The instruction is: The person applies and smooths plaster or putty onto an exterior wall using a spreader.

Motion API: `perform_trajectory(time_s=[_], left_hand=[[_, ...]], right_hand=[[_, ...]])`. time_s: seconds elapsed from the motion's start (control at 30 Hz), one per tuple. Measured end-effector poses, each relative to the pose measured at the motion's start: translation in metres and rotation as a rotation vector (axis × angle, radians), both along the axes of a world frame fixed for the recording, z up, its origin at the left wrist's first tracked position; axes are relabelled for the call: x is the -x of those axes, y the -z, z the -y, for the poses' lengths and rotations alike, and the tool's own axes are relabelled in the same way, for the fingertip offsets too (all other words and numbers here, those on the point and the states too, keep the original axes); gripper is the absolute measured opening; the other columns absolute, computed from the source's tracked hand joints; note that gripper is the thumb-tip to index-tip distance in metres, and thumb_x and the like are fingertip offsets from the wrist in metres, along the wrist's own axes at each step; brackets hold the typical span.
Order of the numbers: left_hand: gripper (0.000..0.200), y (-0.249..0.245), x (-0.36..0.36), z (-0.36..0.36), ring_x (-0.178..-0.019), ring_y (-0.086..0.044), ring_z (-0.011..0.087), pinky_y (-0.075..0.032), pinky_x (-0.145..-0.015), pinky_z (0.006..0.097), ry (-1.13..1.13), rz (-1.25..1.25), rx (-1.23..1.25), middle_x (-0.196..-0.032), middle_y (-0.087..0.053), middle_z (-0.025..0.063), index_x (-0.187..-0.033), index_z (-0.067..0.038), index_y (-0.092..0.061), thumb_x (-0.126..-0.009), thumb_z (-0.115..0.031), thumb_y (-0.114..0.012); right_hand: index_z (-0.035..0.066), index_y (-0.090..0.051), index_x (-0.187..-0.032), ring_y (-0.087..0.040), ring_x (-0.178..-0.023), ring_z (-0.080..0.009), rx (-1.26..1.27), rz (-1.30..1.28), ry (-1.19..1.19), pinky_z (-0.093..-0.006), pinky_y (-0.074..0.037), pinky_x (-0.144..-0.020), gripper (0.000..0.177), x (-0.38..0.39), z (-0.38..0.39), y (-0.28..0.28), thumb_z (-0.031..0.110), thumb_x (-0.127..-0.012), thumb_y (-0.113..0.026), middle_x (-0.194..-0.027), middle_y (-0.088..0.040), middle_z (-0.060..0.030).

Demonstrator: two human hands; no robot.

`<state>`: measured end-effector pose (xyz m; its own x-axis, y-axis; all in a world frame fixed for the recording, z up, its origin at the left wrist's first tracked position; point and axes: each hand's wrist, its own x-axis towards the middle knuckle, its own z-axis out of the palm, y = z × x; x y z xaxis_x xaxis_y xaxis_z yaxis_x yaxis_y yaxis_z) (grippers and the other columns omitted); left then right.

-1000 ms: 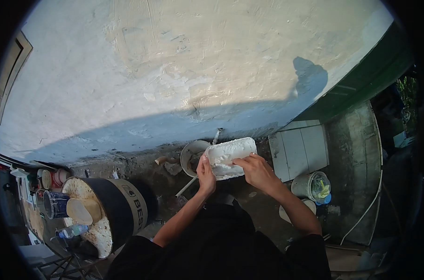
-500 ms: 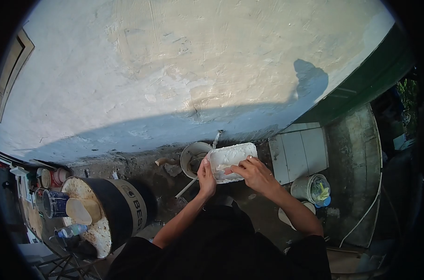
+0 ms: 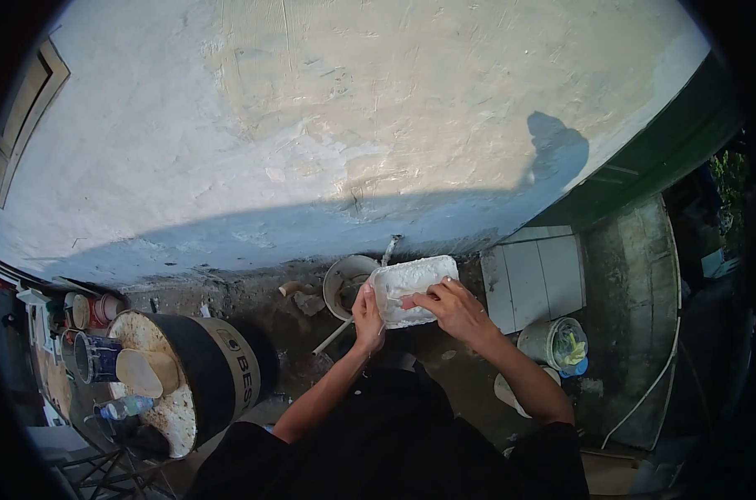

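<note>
Centrally, a white rectangular tray (image 3: 424, 275) is held above the ground, just in front of the person's dark clothing (image 3: 378, 433), its open side facing up. White paste (image 3: 390, 292) coats its inside and rim. The left hand (image 3: 367, 318) grips the tray's left end, its thumb and fingers closed around the edge. The right hand (image 3: 459, 310) reaches over the near right side, its fingers bent and drawn together, down inside the tray. Something small and reddish shows at their tips, but whether it is a held tool or part of a finger cannot be told.

Beyond the tray rises a pale, rough plastered wall (image 3: 294, 108), sunlit above and shaded below, with a person's shadow (image 3: 558, 150) at upper right. A short pipe (image 3: 390, 248) sticks out at its foot. A round white bucket (image 3: 334, 279) sits on the ground just to the left of the tray. To the right are pale flat panels (image 3: 528, 283) and, nearer, another white bucket (image 3: 533, 342) holding something yellow-green. At left is a large dark drum (image 3: 190, 346) with a tan lettered band; a beige container (image 3: 149, 373) is at its rust-spotted end.
</note>
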<state>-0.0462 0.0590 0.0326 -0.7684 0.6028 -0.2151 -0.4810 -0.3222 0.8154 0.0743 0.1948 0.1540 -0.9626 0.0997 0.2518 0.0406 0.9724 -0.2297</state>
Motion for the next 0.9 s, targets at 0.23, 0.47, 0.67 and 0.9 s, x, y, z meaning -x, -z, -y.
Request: perform_trajectory(time_s=[0.23,0.47,0.67,0.9], left_hand=[[0.043,0.014,0.016,-0.007,-0.095,-0.058,0.0104,-0.05,-0.084,0.0278,-0.017,-0.012,0.0,-0.108,-0.063,0.0047,-0.121,0.0,-0.057,-0.108,-0.035,-0.037],[0.044,0.026,0.022,0.0,-0.099,-0.057,0.011,-0.048,-0.087,0.0276,-0.012,-0.068,0.055,-0.111,-0.062,0.0055,-0.126,0.001,-0.056,-0.108,-0.035,-0.037],[0.046,0.022,0.011,0.015,-0.103,-0.057,0.0118,-0.047,-0.092,0.0278,0.015,-0.065,0.072,-0.115,-0.062,0.007,-0.128,0.002,-0.054,-0.108,-0.036,-0.038],[0.048,0.015,0.005,0.025,-0.115,-0.055,0.0153,-0.041,-0.102,0.0306,0.08,-0.202,0.08,-0.125,-0.06,0.01,-0.136,0.003,-0.05,-0.108,-0.034,-0.038]], right_hand=[[0.017,-0.07,-0.108,-0.06,-0.084,-0.0275,0.163,0.071,0.019,-0.04,-0.05,-0.084,0.039,0.028,-0.019,0.002,-0.005,-0.078,-0.058,-0.084,-0.063,-0.0078],[0.011,-0.067,-0.109,-0.064,-0.088,-0.0293,0.165,0.191,-0.058,-0.0404,-0.047,-0.092,0.037,0.036,0.0,0.01,-0.006,-0.076,-0.058,-0.087,-0.066,-0.0109],[0.008,-0.067,-0.108,-0.064,-0.089,-0.0309,0.141,0.107,0.007,-0.0412,-0.048,-0.09,0.035,0.028,-0.012,0.019,-0.006,-0.077,-0.056,-0.088,-0.066,-0.0132],[0.002,-0.066,-0.107,-0.065,-0.083,-0.0356,0.233,0.042,0.129,-0.0449,-0.049,-0.089,0.029,0.038,0.002,0.006,-0.006,-0.081,-0.054,-0.085,-0.068,-0.0192]])
